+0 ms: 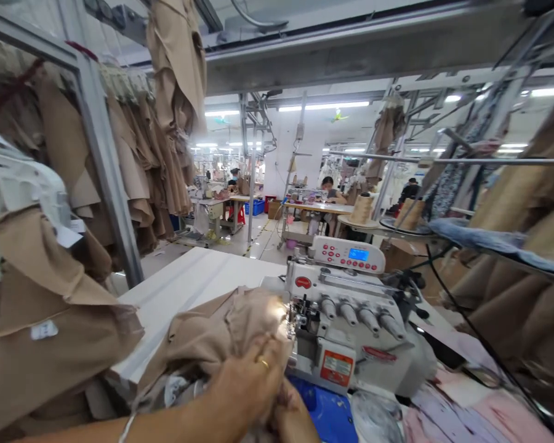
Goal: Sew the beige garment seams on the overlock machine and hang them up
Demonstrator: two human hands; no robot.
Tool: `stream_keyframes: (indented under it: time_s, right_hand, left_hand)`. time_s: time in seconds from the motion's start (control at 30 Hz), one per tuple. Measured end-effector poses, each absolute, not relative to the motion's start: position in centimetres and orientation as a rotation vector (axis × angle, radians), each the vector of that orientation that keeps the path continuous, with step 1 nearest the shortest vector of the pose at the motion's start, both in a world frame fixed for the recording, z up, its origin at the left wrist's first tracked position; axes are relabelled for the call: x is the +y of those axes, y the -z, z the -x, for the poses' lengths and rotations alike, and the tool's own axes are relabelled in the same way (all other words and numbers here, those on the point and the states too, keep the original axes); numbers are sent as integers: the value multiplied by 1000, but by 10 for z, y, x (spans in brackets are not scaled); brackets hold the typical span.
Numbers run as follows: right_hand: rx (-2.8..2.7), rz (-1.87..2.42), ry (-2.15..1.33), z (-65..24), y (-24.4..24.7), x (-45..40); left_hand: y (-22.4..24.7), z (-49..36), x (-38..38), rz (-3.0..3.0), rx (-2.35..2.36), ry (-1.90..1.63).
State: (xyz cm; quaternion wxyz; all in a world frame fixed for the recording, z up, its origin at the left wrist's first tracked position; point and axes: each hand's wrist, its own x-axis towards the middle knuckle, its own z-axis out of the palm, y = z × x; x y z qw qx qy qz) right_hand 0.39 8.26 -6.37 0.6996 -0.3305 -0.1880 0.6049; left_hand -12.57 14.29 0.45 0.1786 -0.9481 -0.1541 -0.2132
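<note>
A bunched beige-brown garment piece (212, 326) lies on the white table, its edge at the lit needle area of an overlock sewing machine (300, 314). My left hand (252, 378), with a gold ring on one finger, presses and grips the cloth just left of the presser foot. Below it and closer to me, my right hand (295, 409) has its fingers curled at the fabric's edge; they are partly hidden by the cloth and my left hand. The needle itself cannot be made out. A control panel (348, 254) with a blue display tops the machine.
Beige pieces (41, 295) hang from a white hanger clamp (23, 178) at left, beside a metal post (106, 166). Thread cones (362, 209) stand behind the machine. Blue plastic (327, 412) and printed cloth (447, 400) lie to the right. Co-workers sit at distant machines.
</note>
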Motion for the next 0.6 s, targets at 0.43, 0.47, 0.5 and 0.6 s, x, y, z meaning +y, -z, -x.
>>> stream_keyframes:
  time_s: [0.43,0.47,0.5,0.6]
  right_hand:
    - [-649,1061,-1101,-1,83,37]
    - [-655,1061,-1096,0,83,40]
    - [-670,1054,-1102,-1,80,43]
    - [-705,982,-1099,-5,60,57]
  left_hand:
    - [-36,133,157,3038,-122,897]
    - [-30,133,152,2934,-41,908]
    - [-25,132,148,2834,11,918]
    - [-18,125,140,2652,31,892]
